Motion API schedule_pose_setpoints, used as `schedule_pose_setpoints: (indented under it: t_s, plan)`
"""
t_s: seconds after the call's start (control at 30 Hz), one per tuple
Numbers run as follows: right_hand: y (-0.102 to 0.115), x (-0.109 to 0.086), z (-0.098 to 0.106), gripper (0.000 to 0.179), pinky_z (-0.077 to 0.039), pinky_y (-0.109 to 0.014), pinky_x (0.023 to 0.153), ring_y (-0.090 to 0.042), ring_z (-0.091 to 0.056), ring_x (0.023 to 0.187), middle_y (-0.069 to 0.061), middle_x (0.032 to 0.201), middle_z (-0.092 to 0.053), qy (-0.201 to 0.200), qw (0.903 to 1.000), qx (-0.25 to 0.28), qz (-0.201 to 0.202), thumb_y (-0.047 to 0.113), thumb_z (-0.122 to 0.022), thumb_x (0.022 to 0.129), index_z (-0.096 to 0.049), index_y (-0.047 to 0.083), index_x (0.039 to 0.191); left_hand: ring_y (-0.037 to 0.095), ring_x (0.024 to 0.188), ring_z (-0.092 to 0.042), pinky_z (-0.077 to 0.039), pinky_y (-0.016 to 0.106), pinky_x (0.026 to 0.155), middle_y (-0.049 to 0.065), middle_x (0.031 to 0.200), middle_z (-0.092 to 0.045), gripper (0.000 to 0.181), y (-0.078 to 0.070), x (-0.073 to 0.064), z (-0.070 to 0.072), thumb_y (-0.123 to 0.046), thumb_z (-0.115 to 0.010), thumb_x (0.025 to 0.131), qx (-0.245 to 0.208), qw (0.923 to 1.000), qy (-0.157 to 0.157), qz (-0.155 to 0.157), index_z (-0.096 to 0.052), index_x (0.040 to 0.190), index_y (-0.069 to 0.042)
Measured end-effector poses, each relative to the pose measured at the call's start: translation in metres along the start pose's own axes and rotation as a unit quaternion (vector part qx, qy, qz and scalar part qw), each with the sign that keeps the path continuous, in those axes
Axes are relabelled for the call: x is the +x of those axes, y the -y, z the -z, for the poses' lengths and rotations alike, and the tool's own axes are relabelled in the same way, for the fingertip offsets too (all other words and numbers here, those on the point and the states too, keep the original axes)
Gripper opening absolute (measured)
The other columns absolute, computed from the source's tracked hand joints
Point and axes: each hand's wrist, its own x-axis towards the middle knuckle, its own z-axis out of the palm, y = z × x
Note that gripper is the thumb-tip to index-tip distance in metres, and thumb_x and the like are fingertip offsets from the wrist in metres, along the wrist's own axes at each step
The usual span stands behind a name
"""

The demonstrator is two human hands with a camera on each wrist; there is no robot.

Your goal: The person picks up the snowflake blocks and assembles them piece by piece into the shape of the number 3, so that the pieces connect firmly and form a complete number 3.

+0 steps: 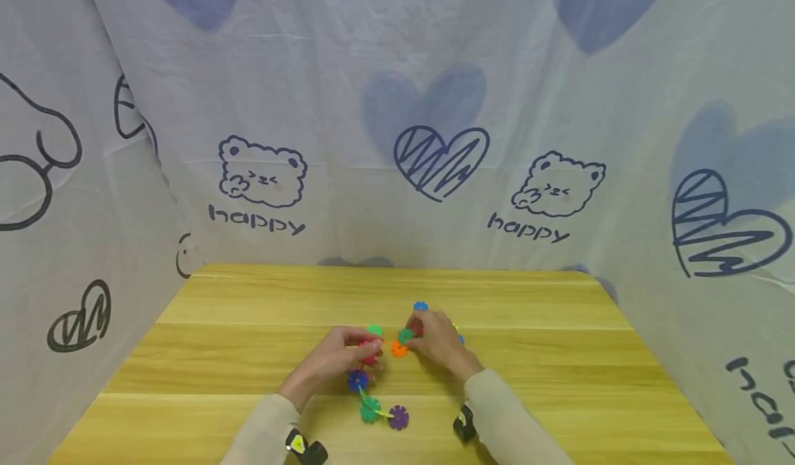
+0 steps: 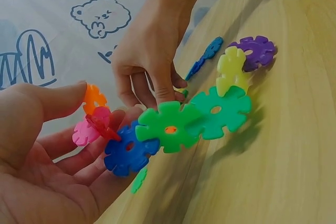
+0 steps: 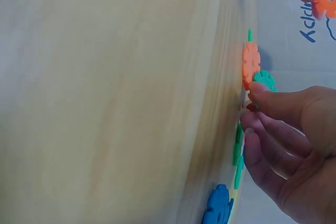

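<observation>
My left hand [image 1: 335, 354] grips one end of a chain of interlocked plastic flower-shaped discs. In the left wrist view a pink disc [image 2: 86, 131] and an orange disc [image 2: 95, 98] sit at the fingertips. The chain runs on through a blue disc [image 2: 131, 150], a green disc [image 2: 167, 124], a teal disc [image 2: 223, 109] and a yellow disc [image 2: 231, 69] to a purple disc [image 2: 254, 52]. My right hand [image 1: 441, 341] pinches a small green disc [image 3: 265, 80] between thumb and fingers, just above the tabletop. Beside it is another orange disc [image 3: 251, 64].
More loose discs lie around the right hand, among them a blue disc [image 1: 420, 306] behind it and another blue disc [image 3: 217, 205] near the wrist. A light green disc [image 1: 375, 330] lies beyond the left hand. Printed cloth [image 1: 348, 175] surrounds the wooden table [image 1: 248, 299].
</observation>
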Motion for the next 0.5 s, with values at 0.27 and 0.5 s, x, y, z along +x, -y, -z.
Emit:
schedule_pose_setpoints:
  t_s: [0.27, 0.5]
  plan:
    - [-0.0030, -0.0005, 0.0022, 0.012, -0.057, -0.038, 0.080, -0.020, -0.066, 0.084, -0.004, 0.085, -0.074, -0.010, 0.9998, -0.015, -0.012, 0.011, -0.084, 0.085, -0.072, 0.009, 0.087, 0.030, 0.097, -0.076, -0.064, 0.035, 0.080, 0.029, 0.120, -0.070, 0.048, 0.0003, -0.0005, 0.0007, -0.027, -0.064, 0.104, 0.000, 1.0000, 0.009, -0.002, -0.060, 0.134, 0.010]
    - [-0.0073, -0.0029, 0.0064, 0.011, -0.059, -0.036, 0.078, -0.016, -0.066, 0.082, -0.004, 0.086, -0.075, 0.001, 0.9997, -0.002, -0.026, 0.008, -0.081, 0.088, -0.071, 0.009, 0.083, 0.030, 0.098, -0.074, -0.064, 0.037, 0.081, 0.029, 0.123, -0.069, 0.045, 0.0014, 0.0006, 0.0012, -0.024, -0.060, 0.106, 0.001, 0.9997, 0.022, -0.010, -0.059, 0.135, 0.011]
